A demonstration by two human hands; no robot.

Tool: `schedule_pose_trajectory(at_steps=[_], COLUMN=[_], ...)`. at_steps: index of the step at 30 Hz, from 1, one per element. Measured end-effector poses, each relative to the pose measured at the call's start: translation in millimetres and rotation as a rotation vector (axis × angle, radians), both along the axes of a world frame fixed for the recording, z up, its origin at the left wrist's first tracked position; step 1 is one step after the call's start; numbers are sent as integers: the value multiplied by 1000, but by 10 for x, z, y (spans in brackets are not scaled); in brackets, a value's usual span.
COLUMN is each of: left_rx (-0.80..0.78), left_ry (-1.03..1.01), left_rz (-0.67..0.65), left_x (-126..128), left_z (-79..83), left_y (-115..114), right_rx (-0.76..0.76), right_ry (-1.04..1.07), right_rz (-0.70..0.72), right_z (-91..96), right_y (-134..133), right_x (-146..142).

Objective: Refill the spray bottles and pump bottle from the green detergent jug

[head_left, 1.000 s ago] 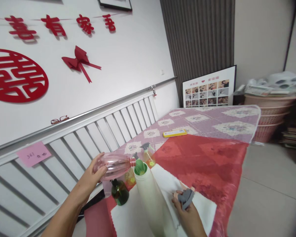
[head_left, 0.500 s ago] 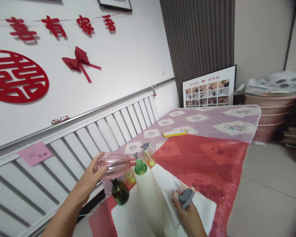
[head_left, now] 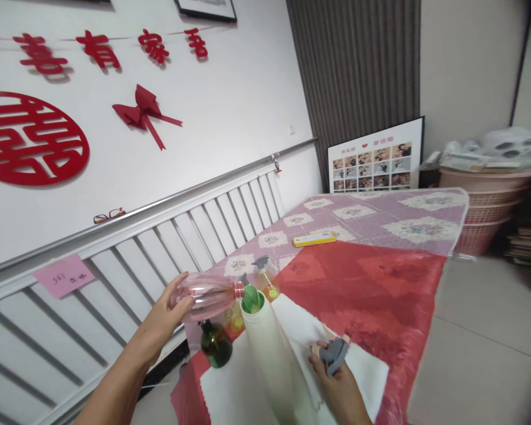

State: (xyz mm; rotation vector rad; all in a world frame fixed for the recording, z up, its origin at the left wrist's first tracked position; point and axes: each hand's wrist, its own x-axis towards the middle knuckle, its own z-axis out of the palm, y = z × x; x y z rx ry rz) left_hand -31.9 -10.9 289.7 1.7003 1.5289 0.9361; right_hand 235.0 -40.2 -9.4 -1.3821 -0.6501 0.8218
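My left hand (head_left: 173, 302) is wrapped round a clear pink plastic bottle (head_left: 209, 296), which lies nearly level. Its neck points right, at the mouth of a tall pale green-white container (head_left: 268, 354); a green piece (head_left: 251, 295) shows in that mouth, its kind unclear. Whether the bottle's neck touches it I cannot tell. In my right hand (head_left: 338, 383) is a grey spray trigger head (head_left: 334, 356), held above a white cloth (head_left: 363, 366). A dark green bottle (head_left: 216, 345) stands below the pink one. Behind are spray bottles with yellowish liquid, one of them (head_left: 266, 280) beside the container's rim.
Red sheeting (head_left: 358, 283) covers part of the patterned tablecloth (head_left: 354, 211). A yellow flat case (head_left: 314, 238) lies farther back. A white railing (head_left: 203, 236) with a pink note (head_left: 64, 276) runs along the left. Stacked pink baskets (head_left: 482, 212) stand beyond the table.
Both hands, the pink bottle and the spray head keep almost the same places. The view has shifted very slightly.
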Motion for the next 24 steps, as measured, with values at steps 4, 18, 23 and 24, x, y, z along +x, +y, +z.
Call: schedule_pose_trajectory(at_steps=[4, 18, 23, 24], left_rx=[-7, 52, 30, 31], left_ry=[10, 15, 9, 8], left_rz=[7, -14, -8, -5], left_x=[4, -13, 5, 9], left_z=[6, -19, 8, 12], left_y=[-4, 27, 4, 1], right_rx=[-10, 20, -1, -5], right_ry=[-21, -14, -5, -4], right_rz=[-7, -22, -8, -11], right_z=[36, -31, 8, 19], right_y=[-6, -2, -11, -15], right_x=[1, 14, 15, 15])
